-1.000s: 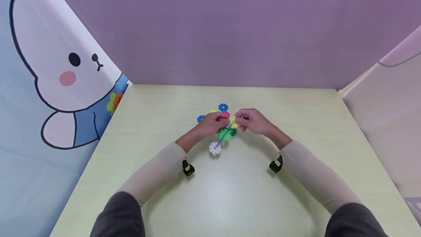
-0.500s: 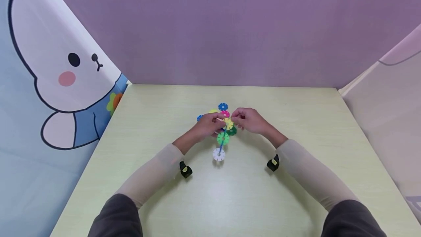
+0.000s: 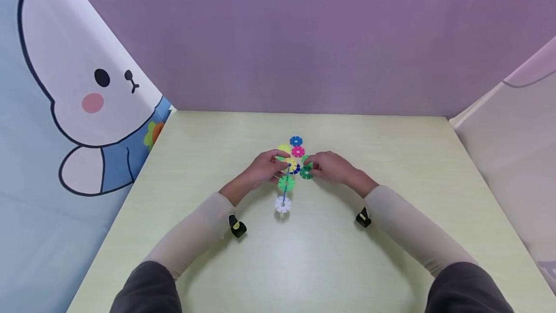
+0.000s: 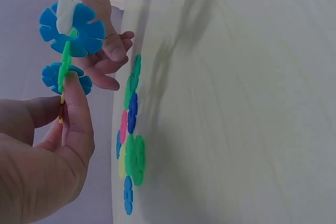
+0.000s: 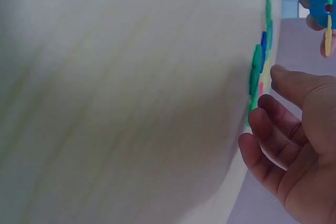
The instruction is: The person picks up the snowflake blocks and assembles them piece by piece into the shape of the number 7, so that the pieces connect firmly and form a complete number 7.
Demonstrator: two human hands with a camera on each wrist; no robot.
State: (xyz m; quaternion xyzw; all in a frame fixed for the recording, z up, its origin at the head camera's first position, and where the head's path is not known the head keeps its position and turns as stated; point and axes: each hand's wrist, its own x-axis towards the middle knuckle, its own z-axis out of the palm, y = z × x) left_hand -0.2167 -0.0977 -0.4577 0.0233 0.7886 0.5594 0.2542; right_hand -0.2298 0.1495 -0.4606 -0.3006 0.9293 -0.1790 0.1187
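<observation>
My left hand [image 3: 262,170] pinches the yellow disc [image 3: 291,164] at one end of a chain of slotted plastic snowflake discs. A green disc [image 3: 286,183] and a white disc [image 3: 283,205] follow toward me, joined by blue discs [image 4: 86,31] set crosswise. In the left wrist view the chain is held above the table. My right hand [image 3: 333,167] has loosely bent fingers with nothing between them. In the head view it is beside a dark green disc [image 3: 306,173]; the right wrist view shows the fingers [image 5: 260,121] near green discs [image 5: 255,69].
Loose discs lie on the table [image 3: 391,168] beyond the chain, among them a blue disc [image 3: 296,141], a pink disc [image 3: 298,151], a yellow disc [image 3: 284,149] and a dark blue disc [image 3: 297,170]. A purple cloth [image 3: 304,42] hangs behind the table.
My left hand has carried the chain left, and the chain now points more straight toward me. My right hand has come off the yellow disc and lowered toward the green discs.
</observation>
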